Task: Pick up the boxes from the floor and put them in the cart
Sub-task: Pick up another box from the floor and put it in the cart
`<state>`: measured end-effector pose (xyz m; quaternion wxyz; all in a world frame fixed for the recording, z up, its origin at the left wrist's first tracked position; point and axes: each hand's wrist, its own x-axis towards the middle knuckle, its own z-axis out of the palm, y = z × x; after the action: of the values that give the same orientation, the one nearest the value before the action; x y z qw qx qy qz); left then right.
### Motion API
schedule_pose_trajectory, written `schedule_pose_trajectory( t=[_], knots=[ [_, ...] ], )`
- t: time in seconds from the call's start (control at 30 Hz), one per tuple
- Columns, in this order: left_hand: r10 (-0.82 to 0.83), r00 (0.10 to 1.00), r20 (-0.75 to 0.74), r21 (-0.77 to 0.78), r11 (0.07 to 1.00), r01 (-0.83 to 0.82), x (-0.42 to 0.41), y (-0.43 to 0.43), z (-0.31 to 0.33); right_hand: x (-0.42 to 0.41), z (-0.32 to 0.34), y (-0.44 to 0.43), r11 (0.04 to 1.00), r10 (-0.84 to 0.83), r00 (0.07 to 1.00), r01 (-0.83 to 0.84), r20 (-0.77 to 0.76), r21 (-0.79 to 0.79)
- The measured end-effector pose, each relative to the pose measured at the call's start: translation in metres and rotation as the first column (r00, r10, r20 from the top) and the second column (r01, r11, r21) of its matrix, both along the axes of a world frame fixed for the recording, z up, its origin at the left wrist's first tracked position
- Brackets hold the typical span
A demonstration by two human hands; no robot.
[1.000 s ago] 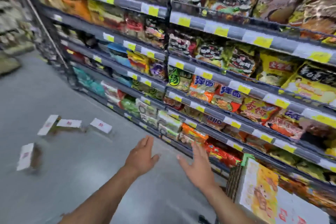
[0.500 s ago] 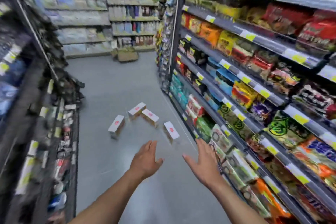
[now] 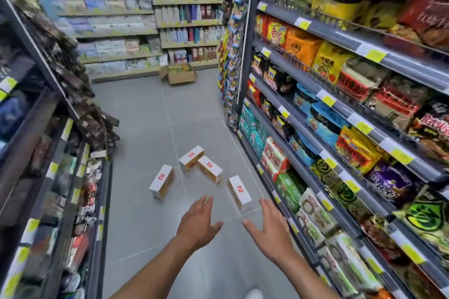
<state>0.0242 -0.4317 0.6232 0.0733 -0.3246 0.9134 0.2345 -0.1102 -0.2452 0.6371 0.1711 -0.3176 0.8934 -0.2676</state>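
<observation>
Head view shows your left hand (image 3: 197, 222) and right hand (image 3: 271, 227) spread, empty, above the floor (image 3: 145, 114). Four boxes (image 3: 162, 181) lie ahead, white tops with red labels too blurred to read; nearest box (image 3: 239, 192) between your fingertips.

Four boxes (image 3: 209, 172) on grey floor (image 3: 145, 116)

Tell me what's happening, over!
Left hand open, right hand open, both empty. Four boxes on floor ahead. Path clear. Cart not seen.
</observation>
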Motion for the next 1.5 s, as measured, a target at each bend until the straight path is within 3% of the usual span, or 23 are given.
schedule_pose_trajectory(
  t=[0.47, 0.8, 1.07, 1.2, 1.33, 1.5],
  knots=[
    [-0.108, 0.978, 0.181, -0.009, 0.994, 0.112, -0.198, -0.130, -0.031, -0.201, -0.042, -0.075, 0.992, -0.103, 0.991, 0.097, 0.082, 0.074],
    [-0.422, 0.862, 0.282, 0.046, 0.903, 0.427, -0.350, -0.252, -0.114, -0.289, -0.119, -0.180, 0.928, -0.320, 0.933, 0.274, 0.164, 0.252],
    [-0.651, 0.663, 0.370, 0.052, 0.727, 0.685, -0.479, -0.345, -0.283, -0.349, -0.290, -0.270, 0.863, -0.455, 0.851, 0.349, 0.261, 0.365],
    [-0.743, 0.502, 0.443, 0.071, 0.587, 0.807, -0.517, -0.353, -0.391, -0.364, -0.390, -0.291, 0.818, -0.500, 0.814, 0.333, 0.295, 0.468],
    [-0.767, 0.370, 0.524, 0.092, 0.483, 0.870, -0.542, -0.351, -0.502, -0.376, -0.499, -0.304, 0.786, -0.485, 0.820, 0.255, 0.305, 0.563],
    [-0.784, 0.289, 0.550, 0.058, 0.381, 0.923, -0.567, -0.346, -0.606, -0.394, -0.608, -0.315, 0.770, -0.461, 0.836, 0.210, 0.298, 0.603]
  ],
)
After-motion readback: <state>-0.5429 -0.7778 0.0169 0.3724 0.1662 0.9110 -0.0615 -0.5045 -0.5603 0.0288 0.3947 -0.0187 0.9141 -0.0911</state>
